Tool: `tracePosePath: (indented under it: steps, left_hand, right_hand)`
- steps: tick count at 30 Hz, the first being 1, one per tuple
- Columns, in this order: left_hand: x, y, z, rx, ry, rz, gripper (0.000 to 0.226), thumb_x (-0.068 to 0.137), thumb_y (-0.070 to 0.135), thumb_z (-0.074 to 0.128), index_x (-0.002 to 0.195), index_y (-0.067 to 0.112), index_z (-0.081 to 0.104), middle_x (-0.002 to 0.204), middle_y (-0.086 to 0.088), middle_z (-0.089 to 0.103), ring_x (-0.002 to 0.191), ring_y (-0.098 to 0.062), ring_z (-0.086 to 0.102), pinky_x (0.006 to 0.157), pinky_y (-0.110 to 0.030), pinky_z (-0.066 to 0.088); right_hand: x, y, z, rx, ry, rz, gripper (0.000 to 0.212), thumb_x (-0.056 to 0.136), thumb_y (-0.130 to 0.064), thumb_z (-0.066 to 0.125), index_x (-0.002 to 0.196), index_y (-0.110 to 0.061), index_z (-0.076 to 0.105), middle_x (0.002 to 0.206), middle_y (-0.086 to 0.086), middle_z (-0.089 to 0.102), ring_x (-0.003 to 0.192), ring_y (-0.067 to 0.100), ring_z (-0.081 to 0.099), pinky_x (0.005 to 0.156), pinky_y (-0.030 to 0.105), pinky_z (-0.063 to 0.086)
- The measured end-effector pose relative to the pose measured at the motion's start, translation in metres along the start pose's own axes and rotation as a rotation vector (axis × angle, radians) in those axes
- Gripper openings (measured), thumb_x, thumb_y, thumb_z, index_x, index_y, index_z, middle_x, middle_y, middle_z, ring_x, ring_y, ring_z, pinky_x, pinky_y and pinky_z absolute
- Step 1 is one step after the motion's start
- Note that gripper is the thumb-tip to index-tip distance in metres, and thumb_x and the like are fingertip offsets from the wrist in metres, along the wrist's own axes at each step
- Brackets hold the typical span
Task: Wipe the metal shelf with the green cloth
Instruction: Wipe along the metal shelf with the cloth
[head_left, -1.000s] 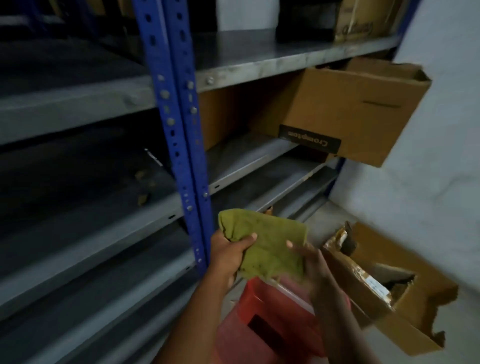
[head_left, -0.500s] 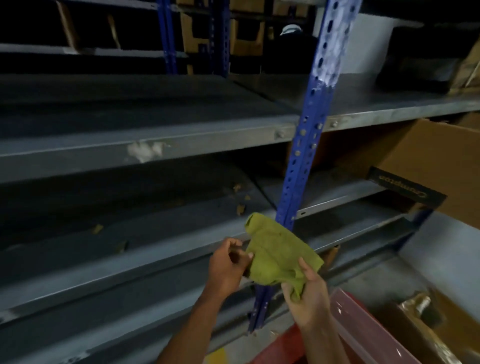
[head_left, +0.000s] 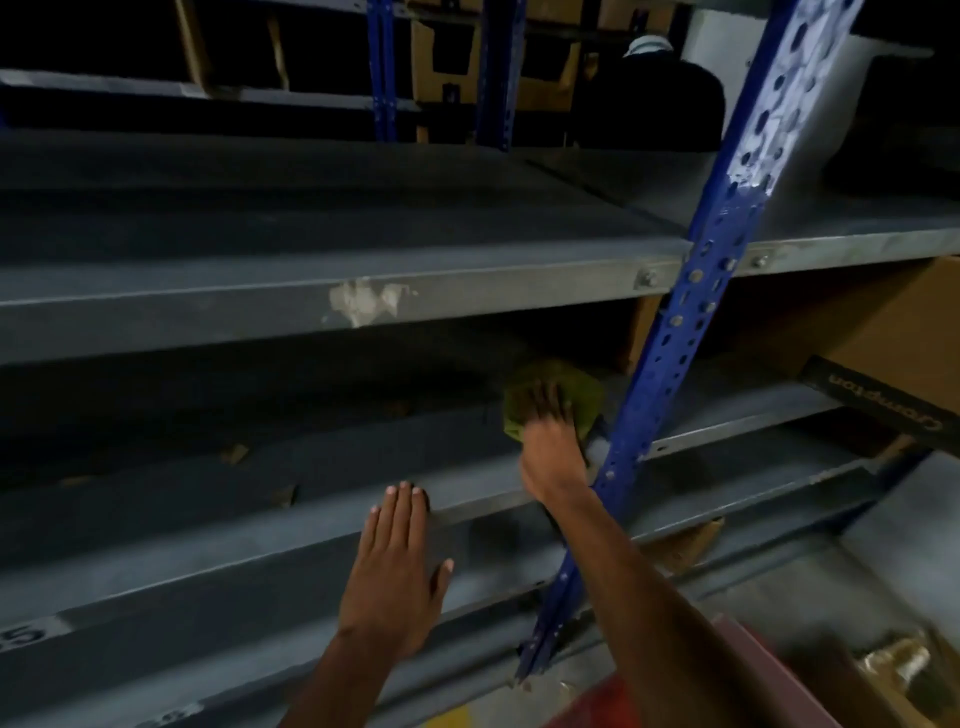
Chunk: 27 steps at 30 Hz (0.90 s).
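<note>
Since 0.5 s ago: crumpled green cloth (head_left: 563, 397), then held w/ both hands in front of the perforated blue steel upright (head_left: 691, 322), now lies on the grey metal shelf (head_left: 311, 457), just left of the upright. Right hand (head_left: 548, 431) presses flat on cloth, fingers extended over it. Left hand (head_left: 397, 566), further left of upright, is spread, fingertips touching shelf's front lip. Brown cardboard box (head_left: 878, 338) w/ black label sits right of upright.

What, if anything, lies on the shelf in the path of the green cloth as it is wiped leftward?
The right hand presses the green cloth flat on the metal shelf beside the blue upright. To its left only small brownish scraps lie on the shelf; nothing bigger shows.
</note>
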<state>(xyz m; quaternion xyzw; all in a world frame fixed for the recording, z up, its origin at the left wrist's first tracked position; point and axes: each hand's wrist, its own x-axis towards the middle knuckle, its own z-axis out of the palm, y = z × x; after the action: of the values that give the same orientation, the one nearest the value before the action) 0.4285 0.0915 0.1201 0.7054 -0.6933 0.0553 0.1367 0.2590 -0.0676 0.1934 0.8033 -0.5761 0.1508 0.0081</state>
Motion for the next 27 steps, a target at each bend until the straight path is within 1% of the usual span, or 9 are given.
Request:
tracePosePath:
  steps: [2, 4, 9, 12, 15, 18, 22, 25, 27]
  left_hand:
    - [0.001, 0.002, 0.004, 0.021, 0.006, -0.003, 0.085, 0.087, 0.06, 0.035, 0.149, 0.003, 0.021, 0.156, -0.016, 0.022, 0.145, -0.029, 0.016, 0.114, -0.038, 0.0]
    - [0.0, 0.002, 0.005, 0.023, 0.016, -0.027, 0.086, 0.087, 0.062, 0.035, 0.15, 0.004, 0.02, 0.157, -0.015, 0.02, 0.145, -0.029, 0.015, 0.114, -0.038, -0.002]
    - [0.001, 0.005, 0.008, 0.052, -0.016, -0.052, 0.087, 0.088, 0.064, 0.034, 0.151, 0.006, 0.017, 0.158, -0.013, 0.015, 0.146, -0.028, 0.012, 0.114, -0.037, -0.004]
    - [0.002, 0.006, 0.004, 0.083, -0.023, -0.061, 0.088, 0.087, 0.065, 0.034, 0.15, 0.005, 0.02, 0.157, -0.014, 0.019, 0.145, -0.028, 0.016, 0.114, -0.037, -0.003]
    - [0.001, 0.007, 0.001, 0.094, -0.033, -0.048, 0.086, 0.089, 0.063, 0.032, 0.151, 0.005, 0.019, 0.157, -0.014, 0.018, 0.146, -0.027, 0.013, 0.115, -0.038, -0.001]
    - [0.001, 0.005, -0.002, 0.105, -0.035, -0.034, 0.083, 0.091, 0.061, 0.031, 0.15, 0.005, 0.02, 0.157, -0.014, 0.019, 0.145, -0.027, 0.015, 0.114, -0.037, 0.001]
    - [0.0, 0.003, -0.005, 0.102, -0.035, -0.025, 0.082, 0.091, 0.061, 0.03, 0.15, 0.005, 0.02, 0.157, -0.014, 0.019, 0.145, -0.028, 0.017, 0.113, -0.036, 0.001]
    - [0.0, 0.002, -0.002, 0.098, -0.037, -0.009, 0.083, 0.091, 0.062, 0.031, 0.151, 0.006, 0.016, 0.158, -0.013, 0.015, 0.146, -0.027, 0.011, 0.113, -0.036, -0.001]
    - [0.0, 0.0, -0.001, 0.1, -0.039, -0.006, 0.084, 0.09, 0.062, 0.033, 0.151, 0.006, 0.017, 0.158, -0.013, 0.015, 0.146, -0.025, 0.006, 0.113, -0.036, -0.001]
  right_hand:
    - [-0.001, 0.006, -0.002, 0.05, -0.274, 0.128, 0.041, 0.091, -0.006, 0.045, 0.131, -0.002, 0.05, 0.137, 0.023, 0.049, 0.127, 0.04, 0.045, 0.108, 0.044, 0.033]
    - [0.0, 0.016, -0.001, 0.164, -0.322, 0.186, 0.033, 0.095, -0.016, 0.046, 0.123, -0.002, 0.056, 0.13, 0.024, 0.054, 0.119, 0.041, 0.052, 0.099, 0.043, 0.042]
    - [0.008, 0.035, -0.007, 0.551, -0.426, 0.137, 0.059, 0.091, -0.058, 0.051, 0.136, -0.021, 0.051, 0.141, 0.009, 0.05, 0.131, 0.03, 0.044, 0.11, 0.035, 0.032]
    - [0.015, 0.031, -0.008, 0.639, -0.239, 0.182, 0.073, 0.071, -0.083, 0.05, 0.124, -0.033, 0.055, 0.126, -0.001, 0.059, 0.119, 0.024, 0.054, 0.106, 0.04, 0.04]
    - [0.014, 0.017, -0.005, 0.384, -0.348, 0.135, 0.076, 0.079, -0.07, 0.057, 0.134, -0.018, 0.049, 0.133, 0.011, 0.052, 0.124, 0.032, 0.048, 0.106, 0.041, 0.037]
    - [0.011, 0.009, -0.003, 0.132, -0.398, 0.05, 0.048, 0.097, -0.04, 0.044, 0.128, -0.004, 0.053, 0.134, 0.022, 0.051, 0.123, 0.038, 0.046, 0.103, 0.043, 0.034]
    - [0.009, 0.017, 0.006, 0.295, -0.192, 0.223, 0.029, 0.098, -0.022, 0.044, 0.106, -0.001, 0.063, 0.115, 0.023, 0.062, 0.105, 0.037, 0.06, 0.086, 0.038, 0.046]
    - [0.019, 0.025, 0.009, 0.396, -0.026, 0.3, 0.034, 0.099, -0.019, 0.04, 0.126, -0.003, 0.053, 0.128, 0.02, 0.056, 0.117, 0.033, 0.054, 0.097, 0.038, 0.042]
    - [0.039, 0.031, 0.017, 0.47, -0.063, 0.316, 0.048, 0.101, -0.027, 0.028, 0.143, -0.006, 0.038, 0.147, 0.017, 0.04, 0.135, 0.032, 0.038, 0.113, 0.041, 0.03]
